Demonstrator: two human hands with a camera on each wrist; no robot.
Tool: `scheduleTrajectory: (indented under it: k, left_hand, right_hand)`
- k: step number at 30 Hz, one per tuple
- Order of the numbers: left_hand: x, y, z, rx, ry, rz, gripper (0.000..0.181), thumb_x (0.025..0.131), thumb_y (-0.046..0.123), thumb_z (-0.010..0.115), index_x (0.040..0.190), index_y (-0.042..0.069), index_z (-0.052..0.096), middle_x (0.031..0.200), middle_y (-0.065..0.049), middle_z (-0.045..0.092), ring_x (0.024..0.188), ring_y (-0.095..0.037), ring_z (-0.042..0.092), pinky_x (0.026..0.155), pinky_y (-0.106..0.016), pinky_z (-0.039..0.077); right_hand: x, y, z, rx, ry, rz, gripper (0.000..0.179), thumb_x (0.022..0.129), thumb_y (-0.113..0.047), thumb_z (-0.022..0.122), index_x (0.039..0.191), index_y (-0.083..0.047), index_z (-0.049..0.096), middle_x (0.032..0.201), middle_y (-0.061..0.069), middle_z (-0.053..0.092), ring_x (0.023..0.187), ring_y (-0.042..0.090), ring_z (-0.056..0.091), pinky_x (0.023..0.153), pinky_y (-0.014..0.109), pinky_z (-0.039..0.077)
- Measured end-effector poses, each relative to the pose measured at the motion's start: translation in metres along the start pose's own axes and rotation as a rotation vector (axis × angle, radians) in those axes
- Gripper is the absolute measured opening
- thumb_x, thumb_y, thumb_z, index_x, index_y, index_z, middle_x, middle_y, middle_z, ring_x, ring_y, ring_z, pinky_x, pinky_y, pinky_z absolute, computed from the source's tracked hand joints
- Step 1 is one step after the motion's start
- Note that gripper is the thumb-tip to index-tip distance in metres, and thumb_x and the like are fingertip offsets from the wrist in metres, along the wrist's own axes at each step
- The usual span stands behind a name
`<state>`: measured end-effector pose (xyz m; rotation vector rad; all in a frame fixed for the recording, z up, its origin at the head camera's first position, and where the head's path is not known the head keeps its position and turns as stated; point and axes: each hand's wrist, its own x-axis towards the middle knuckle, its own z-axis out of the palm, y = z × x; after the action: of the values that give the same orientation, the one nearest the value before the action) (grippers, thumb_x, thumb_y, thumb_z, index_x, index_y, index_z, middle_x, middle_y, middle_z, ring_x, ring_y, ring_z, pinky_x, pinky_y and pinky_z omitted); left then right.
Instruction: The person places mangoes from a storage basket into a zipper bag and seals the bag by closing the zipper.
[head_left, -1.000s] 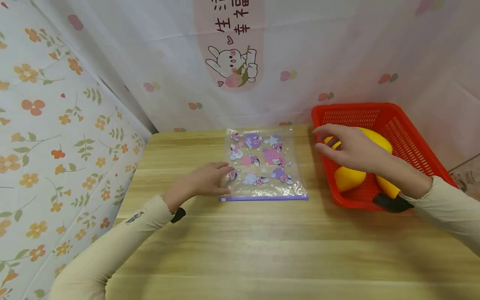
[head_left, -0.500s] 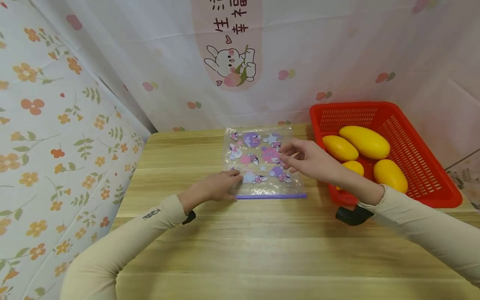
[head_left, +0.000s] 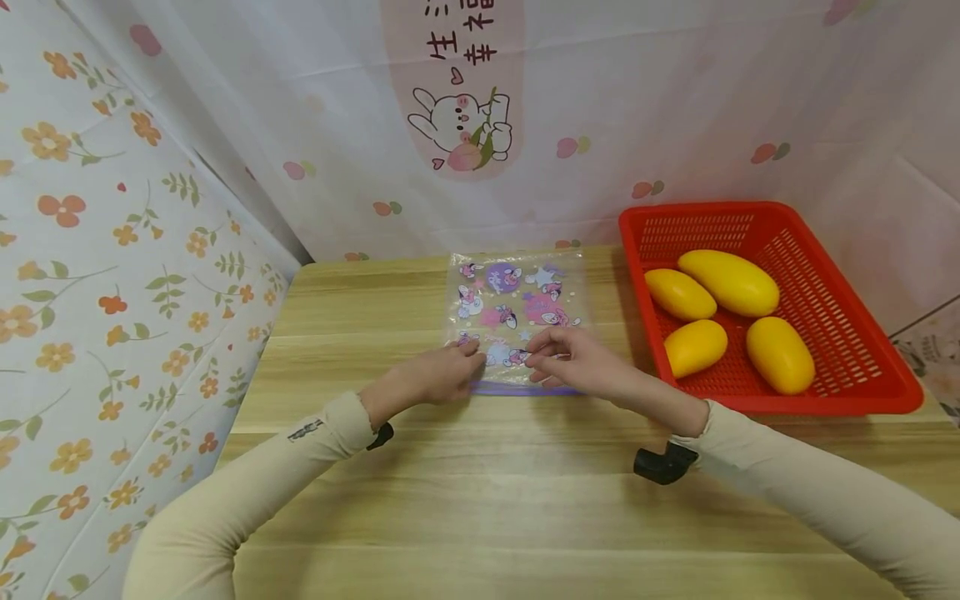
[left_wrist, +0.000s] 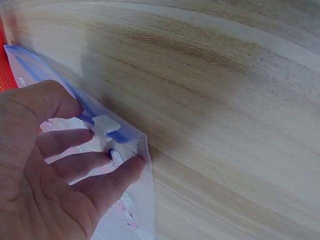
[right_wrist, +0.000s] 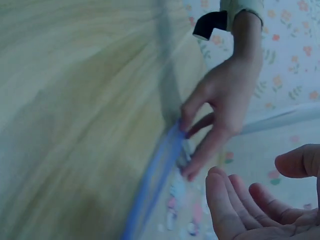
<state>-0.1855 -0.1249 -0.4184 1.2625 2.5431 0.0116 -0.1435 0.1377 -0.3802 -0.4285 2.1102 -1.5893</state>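
A clear zip bag [head_left: 483,283] printed with cartoon figures lies flat on the wooden table, its purple zip strip [head_left: 491,389] facing the person. At the strip's left end, the left hand [head_left: 438,375] pinches the bag's edge between thumb and fingers. The left wrist view shows the thumb by a white slider [left_wrist: 106,124], with the other fingers spread over the printed side. Over the right half of the bag hovers the right hand [head_left: 581,365], its fingers loosely bent with nothing between them. In the right wrist view the lifted purple edge runs down from the left hand.
A red plastic basket [head_left: 855,342] stands right of the bag, holding several yellow mango-like fruits [head_left: 731,283]. Behind the table hangs a white curtain [head_left: 337,108] with a rabbit print; a flowered cloth [head_left: 112,350] covers the left side.
The right hand has come left from over the basket to the bag's front part. The left hand has shifted slightly right and now pinches the zip edge.
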Motion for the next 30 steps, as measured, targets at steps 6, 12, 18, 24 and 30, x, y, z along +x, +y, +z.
scheduleTrajectory:
  k: [6, 12, 18, 24, 30]
  left_hand:
    - [-0.001, -0.001, 0.001, 0.014, 0.024, 0.015, 0.026, 0.095, 0.005, 0.064, 0.117, -0.006, 0.056, 0.136, -0.034, 0.051, 0.119, -0.050, 0.057, 0.103, -0.052, 0.046]
    - [0.000, -0.002, 0.001, 0.028, 0.038, 0.033, 0.019, 0.095, 0.005, 0.065, 0.110, -0.005, 0.057, 0.134, -0.036, 0.052, 0.121, -0.049, 0.056, 0.104, -0.052, 0.044]
    - [0.001, 0.000, 0.002, 0.053, 0.025, 0.018, 0.025, 0.100, 0.010, 0.062, 0.118, -0.007, 0.058, 0.138, -0.036, 0.049, 0.123, -0.050, 0.054, 0.105, -0.052, 0.043]
    - [0.001, 0.001, 0.004, 0.068, 0.036, 0.012, 0.023, 0.101, 0.012, 0.062, 0.117, -0.005, 0.059, 0.133, -0.032, 0.053, 0.120, -0.048, 0.057, 0.102, -0.051, 0.047]
    - [0.001, 0.002, 0.004, 0.083, -0.001, -0.013, 0.032, 0.103, 0.011, 0.059, 0.128, -0.009, 0.056, 0.143, -0.035, 0.046, 0.128, -0.050, 0.049, 0.107, -0.051, 0.040]
  right_hand:
    - [0.001, 0.011, 0.004, 0.153, -0.029, 0.099, 0.032, 0.106, -0.005, 0.053, 0.129, 0.016, 0.051, 0.123, 0.033, 0.062, 0.111, 0.042, 0.065, 0.093, 0.049, 0.052]
    - [0.001, 0.021, 0.004, 0.161, -0.040, 0.128, 0.035, 0.106, -0.006, 0.050, 0.131, 0.018, 0.049, 0.125, 0.032, 0.062, 0.112, 0.041, 0.065, 0.097, 0.050, 0.049]
    - [-0.001, 0.029, 0.002, 0.041, -0.026, 0.056, 0.031, 0.104, -0.002, 0.054, 0.127, 0.019, 0.052, 0.117, 0.031, 0.065, 0.106, 0.044, 0.066, 0.092, 0.048, 0.053]
    - [-0.002, 0.037, -0.004, -0.272, 0.031, -0.048, 0.025, 0.100, -0.008, 0.063, 0.118, 0.009, 0.064, 0.107, 0.015, 0.069, 0.098, 0.029, 0.065, 0.089, 0.041, 0.056]
    - [-0.006, 0.040, -0.007, -0.339, 0.056, -0.064, 0.022, 0.098, -0.005, 0.065, 0.116, 0.007, 0.064, 0.108, 0.011, 0.068, 0.100, 0.028, 0.064, 0.092, 0.045, 0.054]
